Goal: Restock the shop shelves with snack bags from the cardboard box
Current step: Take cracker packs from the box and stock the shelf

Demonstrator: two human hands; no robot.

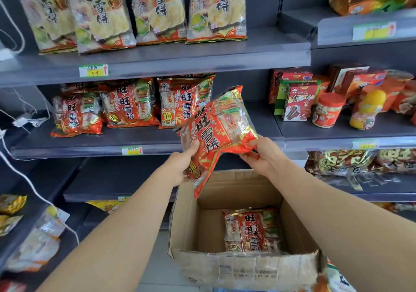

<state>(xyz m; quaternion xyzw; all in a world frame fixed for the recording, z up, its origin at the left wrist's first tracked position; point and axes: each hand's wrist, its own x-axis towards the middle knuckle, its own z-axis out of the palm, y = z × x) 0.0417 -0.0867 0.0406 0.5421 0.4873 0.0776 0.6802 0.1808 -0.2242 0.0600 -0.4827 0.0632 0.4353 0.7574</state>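
Both my hands hold one red snack bag [216, 132] tilted in the air, above the open cardboard box [243, 267] and in front of the middle shelf [94, 151]. My left hand [183, 164] grips its lower left edge, thumb on the front. My right hand [262, 154] pinches its lower right corner. Another bag of the same kind [249, 231] lies inside the box. On the middle shelf stand three matching red bags [128, 105], with bare shelf to their right, behind the held bag.
The top shelf carries large pale rice-cracker bags [135, 10]. To the right stand boxes, jars and a yellow bottle [367, 109]. A lower dark shelf [117, 179] sits behind the box. More bags [38, 242] lie at the lower left, and white strings hang along the left side.
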